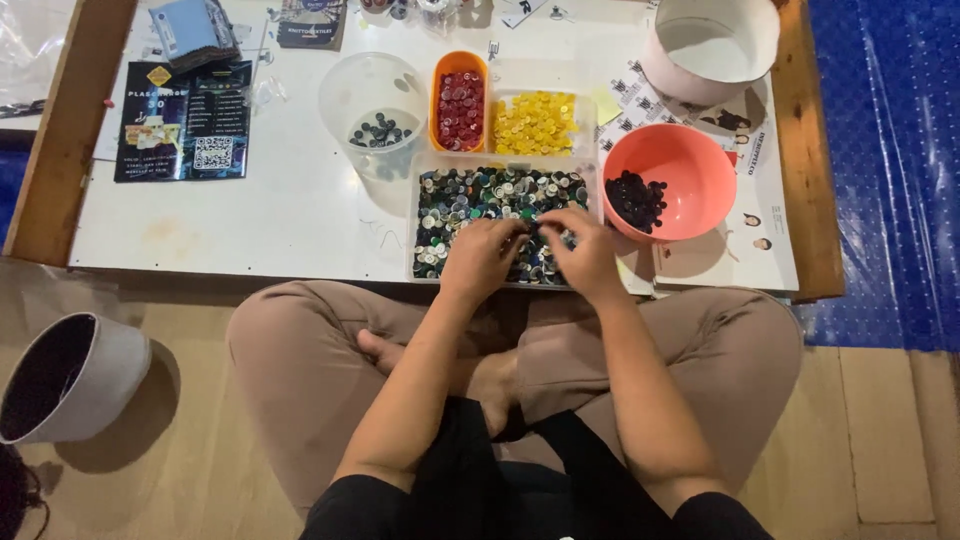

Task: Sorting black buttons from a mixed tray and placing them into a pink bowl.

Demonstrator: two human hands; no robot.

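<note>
Low white table (300,210) before my crossed legs, with the clear tray of mixed buttons (470,195) as landmark: my left hand (483,255) and right hand (588,252) rest on it, fingers curled, seemingly pinching a button, sorted colours just behind and right for reach.

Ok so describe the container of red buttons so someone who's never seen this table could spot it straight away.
On the white table, look just beyond the clear tray of mixed buttons under both hands. The orange oblong tub stands upright between a clear round cup and the yellow buttons. Only it holds red buttons.
</note>
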